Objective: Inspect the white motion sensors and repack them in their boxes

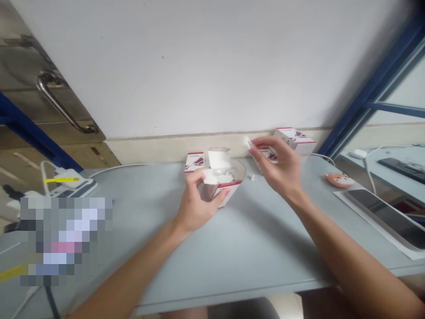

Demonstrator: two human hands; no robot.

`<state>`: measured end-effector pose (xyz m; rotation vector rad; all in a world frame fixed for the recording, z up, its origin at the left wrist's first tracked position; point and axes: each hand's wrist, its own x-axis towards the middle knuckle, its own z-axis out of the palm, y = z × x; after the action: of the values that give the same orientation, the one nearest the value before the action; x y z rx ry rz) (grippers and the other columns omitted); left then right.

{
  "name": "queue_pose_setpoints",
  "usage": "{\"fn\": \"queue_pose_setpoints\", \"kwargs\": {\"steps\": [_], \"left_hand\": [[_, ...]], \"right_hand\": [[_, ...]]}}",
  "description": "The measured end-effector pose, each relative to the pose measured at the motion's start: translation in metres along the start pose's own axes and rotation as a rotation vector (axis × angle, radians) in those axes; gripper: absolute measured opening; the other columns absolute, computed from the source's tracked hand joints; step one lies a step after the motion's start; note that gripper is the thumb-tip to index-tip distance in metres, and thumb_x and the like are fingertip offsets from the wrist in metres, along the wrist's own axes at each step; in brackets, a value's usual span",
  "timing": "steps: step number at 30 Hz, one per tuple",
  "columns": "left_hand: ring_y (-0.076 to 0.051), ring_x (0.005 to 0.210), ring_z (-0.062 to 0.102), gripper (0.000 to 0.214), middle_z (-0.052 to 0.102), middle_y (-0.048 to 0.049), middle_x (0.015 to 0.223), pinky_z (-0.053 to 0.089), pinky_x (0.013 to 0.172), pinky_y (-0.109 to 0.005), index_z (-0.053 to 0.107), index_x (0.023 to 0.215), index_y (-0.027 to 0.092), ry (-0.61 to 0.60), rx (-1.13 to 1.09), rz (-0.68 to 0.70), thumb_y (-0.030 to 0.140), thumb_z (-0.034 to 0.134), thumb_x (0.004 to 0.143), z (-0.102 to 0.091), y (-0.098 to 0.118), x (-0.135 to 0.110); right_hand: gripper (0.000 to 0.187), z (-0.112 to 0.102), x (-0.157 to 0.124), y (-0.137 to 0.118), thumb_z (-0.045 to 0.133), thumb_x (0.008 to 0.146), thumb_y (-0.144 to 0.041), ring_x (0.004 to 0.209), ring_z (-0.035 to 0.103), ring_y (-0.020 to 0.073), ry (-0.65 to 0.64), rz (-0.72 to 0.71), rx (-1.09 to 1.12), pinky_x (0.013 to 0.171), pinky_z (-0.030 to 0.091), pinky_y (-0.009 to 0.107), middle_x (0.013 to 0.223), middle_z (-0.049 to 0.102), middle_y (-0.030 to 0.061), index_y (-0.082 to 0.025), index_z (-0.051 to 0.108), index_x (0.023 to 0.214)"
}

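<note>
My left hand (195, 201) grips an open white and red box (223, 179) that rests on the grey table (232, 248), its clear lid flap raised. Inside it lies a white insert. My right hand (277, 166) hovers to the right of the box and pinches a small white object (246, 141) between thumb and fingers. A tiny white piece (252, 177) lies on the table between the box and my right hand.
Two more white and red boxes stand by the wall, a small box (194, 161) at the left and a larger box (295, 139) at the right. A dark tablet (385, 217), an orange trinket (339, 180), a power strip (68, 184) and cables lie around.
</note>
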<state>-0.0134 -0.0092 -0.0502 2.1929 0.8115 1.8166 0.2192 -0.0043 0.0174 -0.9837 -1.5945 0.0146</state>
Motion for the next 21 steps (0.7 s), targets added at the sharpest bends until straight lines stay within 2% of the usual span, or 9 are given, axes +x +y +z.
{"fn": "queue_pose_setpoints", "kwargs": {"steps": [1,3,5,10,17,21], "left_hand": [[-0.020,0.108,0.070,0.067,0.061,-0.0040,0.119,0.059,0.093,-0.040,0.039,0.132,0.030,-0.009,-0.012,-0.009,0.026,0.086,0.084,0.000,0.000,-0.001],[-0.022,0.111,0.070,0.069,0.062,-0.0053,0.122,0.059,0.094,-0.042,0.039,0.134,0.030,-0.019,-0.028,-0.013,0.026,0.086,0.084,0.001,0.000,-0.002],[-0.023,0.113,0.070,0.069,0.063,-0.0061,0.124,0.059,0.096,-0.043,0.039,0.135,0.030,-0.023,-0.033,-0.006,0.026,0.086,0.084,0.001,0.001,-0.002],[-0.022,0.111,0.070,0.067,0.064,-0.0066,0.124,0.058,0.096,-0.043,0.040,0.135,0.030,-0.056,-0.033,0.037,0.021,0.084,0.085,-0.001,0.006,0.001],[-0.022,0.101,0.070,0.061,0.065,-0.0044,0.114,0.059,0.088,-0.041,0.044,0.129,0.028,-0.055,-0.026,0.038,0.022,0.084,0.084,-0.002,0.012,0.005],[-0.019,0.097,0.069,0.061,0.060,-0.0024,0.111,0.058,0.086,-0.037,0.041,0.127,0.028,-0.043,-0.060,0.074,0.018,0.084,0.083,-0.002,0.012,0.005]], "right_hand": [[0.014,0.000,-0.002,-0.013,0.065,0.102,-0.037,0.107,0.071,0.0286,0.011,-0.033,0.085,0.095,0.056,0.048,0.114,0.077,0.0065,-0.032,0.071,0.112],[0.011,0.002,-0.008,-0.034,0.067,0.100,-0.031,0.105,0.072,0.0287,-0.142,-0.135,0.139,0.096,0.056,0.049,0.112,0.078,0.0047,-0.034,0.072,0.109],[0.015,0.008,-0.013,-0.043,0.064,0.100,-0.023,0.098,0.073,0.0263,-0.247,-0.220,0.127,0.096,0.055,0.049,0.107,0.079,0.0020,-0.034,0.072,0.106],[0.017,0.014,-0.014,-0.037,0.064,0.098,-0.015,0.083,0.070,0.0215,-0.306,-0.227,0.041,0.095,0.050,0.046,0.096,0.080,-0.0005,-0.031,0.071,0.099],[0.014,0.005,-0.010,-0.030,0.065,0.098,-0.019,0.093,0.069,0.0250,-0.423,-0.151,-0.021,0.093,0.047,0.046,0.100,0.080,-0.0001,-0.031,0.072,0.097],[0.019,0.003,-0.011,-0.032,0.059,0.102,-0.020,0.106,0.069,0.0266,-0.495,-0.200,0.005,0.097,0.047,0.047,0.112,0.079,0.0011,-0.032,0.075,0.101]]}}
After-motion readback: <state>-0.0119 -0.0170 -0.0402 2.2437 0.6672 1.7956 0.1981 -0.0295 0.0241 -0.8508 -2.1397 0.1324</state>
